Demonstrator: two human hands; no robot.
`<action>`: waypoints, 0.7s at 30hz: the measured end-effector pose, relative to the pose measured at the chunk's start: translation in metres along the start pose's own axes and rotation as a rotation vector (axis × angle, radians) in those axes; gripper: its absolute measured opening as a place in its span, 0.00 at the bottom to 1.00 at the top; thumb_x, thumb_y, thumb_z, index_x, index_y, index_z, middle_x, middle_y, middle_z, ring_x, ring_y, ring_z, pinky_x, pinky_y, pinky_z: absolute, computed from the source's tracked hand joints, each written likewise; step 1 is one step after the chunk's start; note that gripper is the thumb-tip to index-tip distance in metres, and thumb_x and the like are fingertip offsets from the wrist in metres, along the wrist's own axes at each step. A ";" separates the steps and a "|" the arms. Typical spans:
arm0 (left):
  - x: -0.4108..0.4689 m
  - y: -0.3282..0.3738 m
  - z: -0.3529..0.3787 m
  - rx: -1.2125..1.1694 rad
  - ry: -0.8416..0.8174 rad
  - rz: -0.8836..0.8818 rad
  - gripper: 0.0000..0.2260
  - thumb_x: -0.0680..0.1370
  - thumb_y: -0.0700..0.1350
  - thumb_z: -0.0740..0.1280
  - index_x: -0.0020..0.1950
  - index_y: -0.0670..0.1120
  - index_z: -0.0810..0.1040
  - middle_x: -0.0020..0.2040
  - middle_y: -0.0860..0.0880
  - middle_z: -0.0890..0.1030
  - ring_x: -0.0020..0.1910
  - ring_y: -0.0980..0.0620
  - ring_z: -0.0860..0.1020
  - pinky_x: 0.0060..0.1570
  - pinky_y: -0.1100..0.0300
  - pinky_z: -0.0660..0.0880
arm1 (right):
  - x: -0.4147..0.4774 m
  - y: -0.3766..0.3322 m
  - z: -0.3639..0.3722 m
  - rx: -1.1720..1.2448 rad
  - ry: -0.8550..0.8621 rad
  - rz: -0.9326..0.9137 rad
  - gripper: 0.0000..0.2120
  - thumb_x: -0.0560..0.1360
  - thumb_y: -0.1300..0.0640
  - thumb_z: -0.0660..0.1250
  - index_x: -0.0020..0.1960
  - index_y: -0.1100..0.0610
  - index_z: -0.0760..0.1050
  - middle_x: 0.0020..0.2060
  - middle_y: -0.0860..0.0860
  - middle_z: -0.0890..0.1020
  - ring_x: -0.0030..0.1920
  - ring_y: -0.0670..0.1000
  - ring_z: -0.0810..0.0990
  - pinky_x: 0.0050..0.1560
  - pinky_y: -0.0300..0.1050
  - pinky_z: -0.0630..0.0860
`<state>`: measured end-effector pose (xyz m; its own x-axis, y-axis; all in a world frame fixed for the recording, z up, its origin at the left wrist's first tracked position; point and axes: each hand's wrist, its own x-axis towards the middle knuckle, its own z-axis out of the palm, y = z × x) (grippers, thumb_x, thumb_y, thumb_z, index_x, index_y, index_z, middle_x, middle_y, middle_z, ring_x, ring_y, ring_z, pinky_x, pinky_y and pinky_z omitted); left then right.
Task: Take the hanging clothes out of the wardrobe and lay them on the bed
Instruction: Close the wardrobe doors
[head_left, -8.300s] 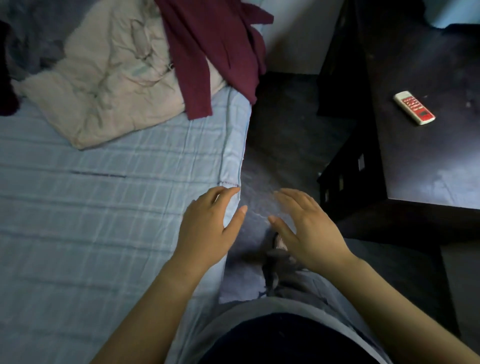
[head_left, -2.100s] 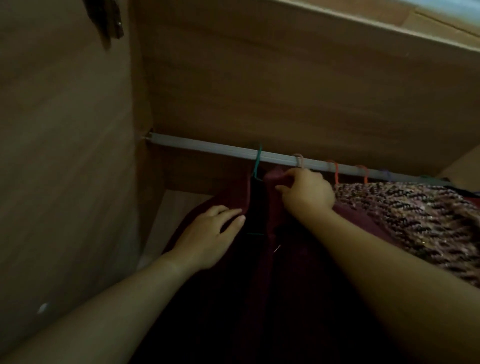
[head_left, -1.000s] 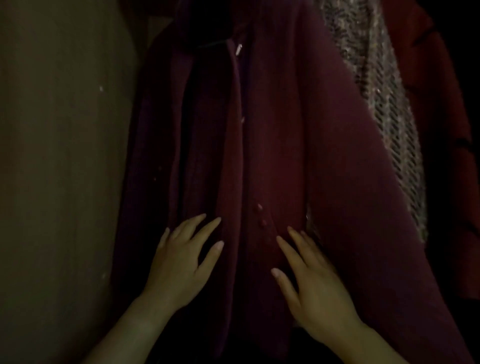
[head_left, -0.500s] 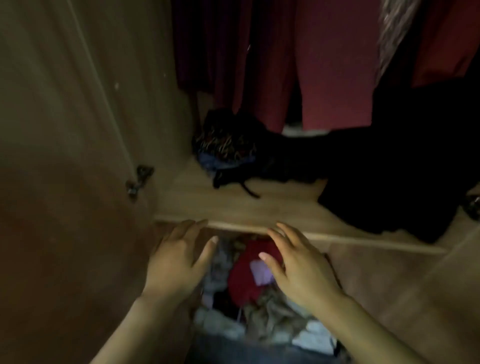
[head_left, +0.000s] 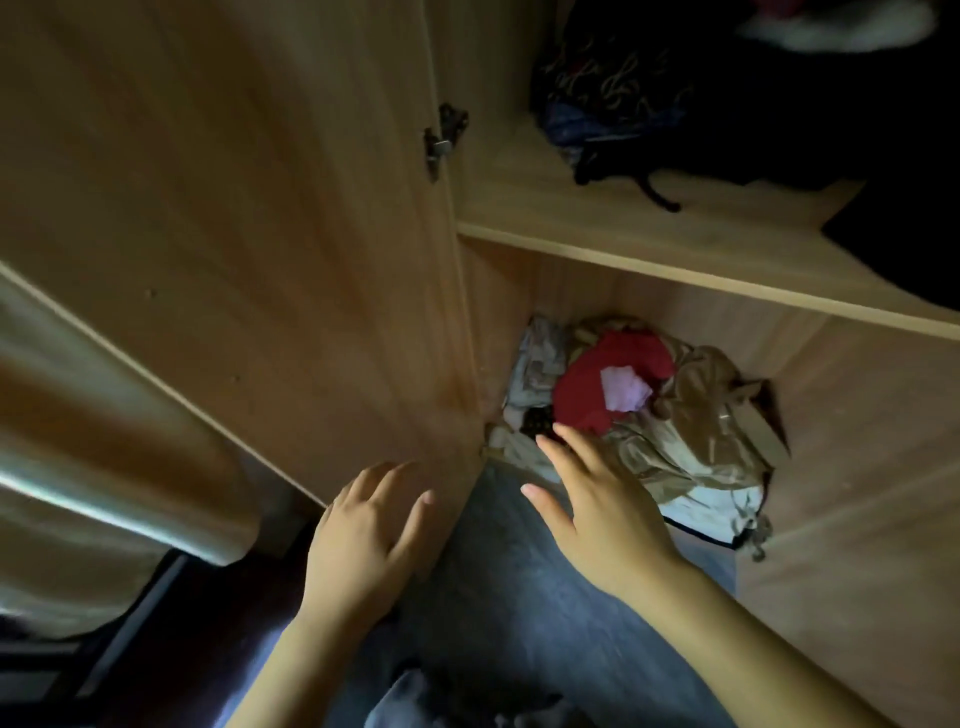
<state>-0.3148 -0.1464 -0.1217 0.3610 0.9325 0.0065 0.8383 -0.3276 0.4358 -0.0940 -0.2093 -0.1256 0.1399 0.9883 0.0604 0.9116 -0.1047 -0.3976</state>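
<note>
Looking down now, we have lost the hanging clothes from view. A second ago both hands lay flat on a maroon coat on the rail, and half a second ago the hems still showed above our fingers. Our left hand (head_left: 363, 540) and right hand (head_left: 602, 514) are both spread wide and hold nothing. The left is at the lower edge of the wardrobe door (head_left: 234, 208); whether it touches the wood we cannot tell. The right reaches toward a pile of loose clothes (head_left: 691, 441) just beyond its fingertips, in the bottom compartment, with a red garment (head_left: 587, 395) on top. Above both hands runs a shelf (head_left: 675, 249) carrying dark bundled clothes (head_left: 623, 88). Beneath the wrists is the grey-blue floor (head_left: 519, 597).

We judge that nothing came off the rail. The coat should still hang above, out of frame, so lifting a hanger free and carrying it to the bed, also out of view, is not yet done.

No brand, label or writing can be read; a pale patch on the red garment is too blurred to tell.
</note>
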 end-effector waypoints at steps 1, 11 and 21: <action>-0.004 -0.010 -0.005 -0.006 0.015 -0.017 0.25 0.75 0.65 0.49 0.64 0.57 0.72 0.61 0.55 0.75 0.58 0.51 0.75 0.51 0.55 0.74 | 0.003 -0.010 0.004 0.007 -0.005 -0.016 0.38 0.75 0.33 0.38 0.70 0.55 0.68 0.70 0.53 0.68 0.68 0.54 0.70 0.62 0.49 0.70; 0.001 -0.104 -0.062 -0.017 0.095 0.012 0.25 0.76 0.63 0.50 0.62 0.52 0.75 0.60 0.53 0.76 0.59 0.50 0.74 0.55 0.54 0.74 | 0.053 -0.133 0.029 0.132 0.103 -0.195 0.27 0.76 0.40 0.52 0.68 0.54 0.69 0.67 0.49 0.72 0.65 0.50 0.72 0.62 0.46 0.72; 0.040 -0.194 -0.106 -0.053 0.067 0.150 0.24 0.76 0.65 0.48 0.62 0.56 0.74 0.61 0.55 0.75 0.59 0.52 0.74 0.55 0.53 0.74 | 0.098 -0.251 0.049 0.212 0.436 0.001 0.32 0.73 0.37 0.61 0.66 0.59 0.70 0.64 0.55 0.75 0.61 0.55 0.76 0.56 0.44 0.73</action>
<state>-0.5059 -0.0291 -0.1106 0.4511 0.8824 0.1340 0.7539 -0.4570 0.4720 -0.3282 -0.0806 -0.0641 0.3311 0.8452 0.4196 0.8185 -0.0360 -0.5734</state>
